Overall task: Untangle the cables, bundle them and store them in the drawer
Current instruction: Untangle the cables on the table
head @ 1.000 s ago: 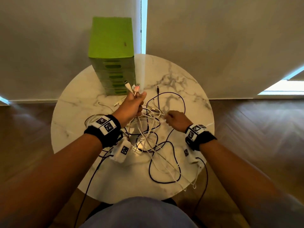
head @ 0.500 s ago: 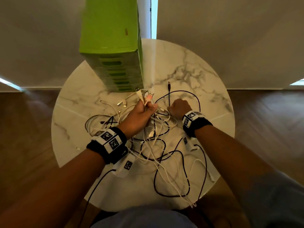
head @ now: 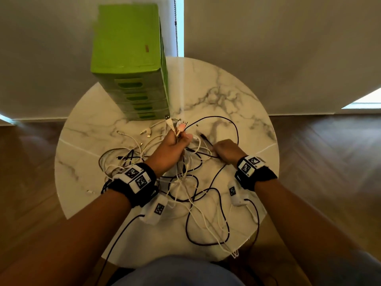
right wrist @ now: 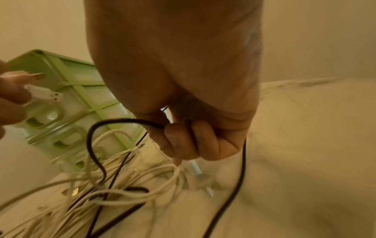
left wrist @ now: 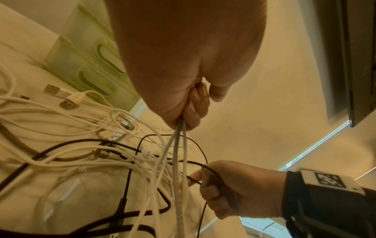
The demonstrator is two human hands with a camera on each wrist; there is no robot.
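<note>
A tangle of white and black cables (head: 185, 182) lies across the round marble table (head: 237, 104). My left hand (head: 175, 145) grips a bunch of white cables (left wrist: 179, 145) just below their plugs (head: 173, 124), which stick up from the fist, lifted above the pile. To its right, my right hand (head: 224, 149) has its fingers (right wrist: 183, 140) curled round a thin black cable (right wrist: 114, 122) that loops over the table. A green drawer tower (head: 132, 65) stands at the table's back left, all drawers closed.
Loose USB plugs (head: 146, 134) lie on the table in front of the tower. Cable loops reach the table's near edge (head: 226, 250), and one black cable hangs off it. Wooden floor surrounds the table; a wall is behind.
The head view has moved closer and tilted down. My right hand moved forward and right and now holds the black cable. My left hand keeps its grip on the white cable ends.
</note>
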